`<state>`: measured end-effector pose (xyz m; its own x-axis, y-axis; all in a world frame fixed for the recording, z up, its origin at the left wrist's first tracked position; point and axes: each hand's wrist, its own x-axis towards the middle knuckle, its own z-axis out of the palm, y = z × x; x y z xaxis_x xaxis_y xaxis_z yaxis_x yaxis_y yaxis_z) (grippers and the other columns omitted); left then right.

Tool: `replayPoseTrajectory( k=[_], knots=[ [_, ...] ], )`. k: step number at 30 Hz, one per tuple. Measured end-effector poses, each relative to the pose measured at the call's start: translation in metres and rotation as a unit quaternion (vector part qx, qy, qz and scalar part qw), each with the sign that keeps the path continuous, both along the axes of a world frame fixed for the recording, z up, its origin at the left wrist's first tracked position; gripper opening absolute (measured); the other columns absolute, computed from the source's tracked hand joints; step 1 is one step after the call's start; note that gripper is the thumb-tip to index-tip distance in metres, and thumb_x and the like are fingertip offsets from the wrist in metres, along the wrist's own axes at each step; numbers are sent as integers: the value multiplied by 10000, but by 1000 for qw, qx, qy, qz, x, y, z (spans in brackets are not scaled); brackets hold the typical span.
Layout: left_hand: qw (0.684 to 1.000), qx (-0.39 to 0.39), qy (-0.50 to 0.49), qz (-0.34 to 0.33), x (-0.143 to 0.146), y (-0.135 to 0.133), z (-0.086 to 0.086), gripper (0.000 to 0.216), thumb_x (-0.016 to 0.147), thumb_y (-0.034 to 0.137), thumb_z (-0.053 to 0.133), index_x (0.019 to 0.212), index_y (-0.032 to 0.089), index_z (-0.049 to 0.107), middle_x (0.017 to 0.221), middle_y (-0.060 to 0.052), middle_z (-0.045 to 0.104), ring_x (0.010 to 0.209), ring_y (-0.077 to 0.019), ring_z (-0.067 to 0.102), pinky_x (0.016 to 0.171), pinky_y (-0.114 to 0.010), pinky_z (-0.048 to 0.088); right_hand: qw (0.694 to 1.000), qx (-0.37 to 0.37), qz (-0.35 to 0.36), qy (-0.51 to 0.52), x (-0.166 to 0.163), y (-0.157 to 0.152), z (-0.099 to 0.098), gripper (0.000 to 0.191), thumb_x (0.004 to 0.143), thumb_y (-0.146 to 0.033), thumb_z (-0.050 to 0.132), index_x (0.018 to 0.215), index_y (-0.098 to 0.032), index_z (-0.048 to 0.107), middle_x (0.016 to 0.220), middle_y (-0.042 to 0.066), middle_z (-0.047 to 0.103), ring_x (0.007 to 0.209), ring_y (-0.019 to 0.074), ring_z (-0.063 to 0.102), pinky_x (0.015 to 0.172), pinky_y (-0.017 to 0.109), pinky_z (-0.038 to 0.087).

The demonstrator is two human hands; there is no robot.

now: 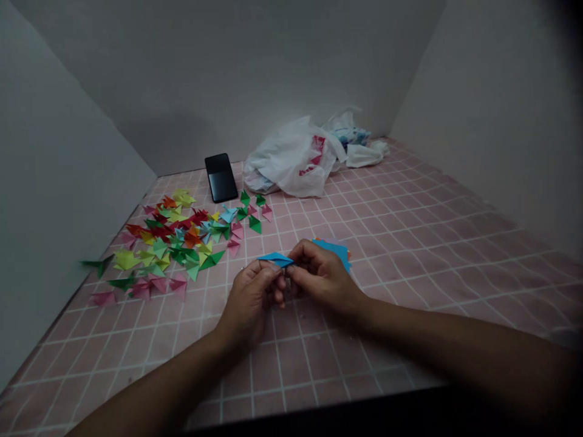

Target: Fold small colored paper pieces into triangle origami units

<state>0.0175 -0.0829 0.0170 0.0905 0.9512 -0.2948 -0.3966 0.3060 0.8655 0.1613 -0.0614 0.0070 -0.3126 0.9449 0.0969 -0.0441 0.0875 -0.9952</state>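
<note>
A partly folded piece of blue origami paper (pixel 277 259), narrow and pointed, is held up between both hands. My left hand (pixel 252 291) pinches its lower left side between thumb and fingers. At its right tip, the thumb and forefinger of my right hand (pixel 323 276) close on the paper. Partly hidden behind my right hand lies a stack of paper sheets (pixel 334 250), blue on top with orange edges showing beneath. To the left spread many folded paper figures (pixel 184 255) in red, green, pink, yellow and light blue.
A dark phone (pixel 221 178) leans at the back near the wall. Crumpled white plastic bags (pixel 296 158) with red print lie to its right. Pale walls enclose the left, back and right of the pink gridded table cover (pixel 410 243).
</note>
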Motion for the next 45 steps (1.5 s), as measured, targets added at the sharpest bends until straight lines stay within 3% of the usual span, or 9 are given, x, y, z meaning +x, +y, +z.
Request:
replayPoseTrajectory(
  k=[10, 22, 29, 45],
  knots=[
    [1000, 17, 13, 13, -1, 1, -3, 187, 723, 256, 720, 660, 152, 578, 570, 37, 587, 446, -63, 501, 423, -181, 415, 995, -73, -39, 56, -5, 1, -6, 118, 726, -201, 617, 728, -207, 499, 580, -41, 616, 476, 106, 586, 477, 240, 465],
    [994, 83, 66, 28, -7, 9, -7, 146, 792, 249, 687, 729, 165, 586, 638, 40, 604, 497, -70, 532, 496, -196, 455, 986, -127, 28, 104, 1, 6, 1, 137, 786, -285, 654, 770, -182, 565, 678, -11, 660, 571, 107, 627, 603, 259, 491],
    [989, 105, 100, 3, -12, 11, -9, 133, 817, 240, 672, 740, 171, 588, 659, 36, 609, 529, -79, 542, 532, -205, 468, 979, -151, 40, 130, 2, 4, 0, 193, 836, -330, 639, 732, -169, 615, 662, 4, 649, 563, 110, 614, 575, 250, 480],
    [979, 126, 152, -44, -16, 16, -5, 153, 823, 274, 660, 739, 174, 580, 627, 31, 599, 530, -93, 538, 556, -218, 448, 967, -200, 63, 142, 4, 9, 2, 251, 774, -373, 698, 669, -159, 618, 612, -12, 603, 494, 90, 552, 493, 216, 434]
  ],
)
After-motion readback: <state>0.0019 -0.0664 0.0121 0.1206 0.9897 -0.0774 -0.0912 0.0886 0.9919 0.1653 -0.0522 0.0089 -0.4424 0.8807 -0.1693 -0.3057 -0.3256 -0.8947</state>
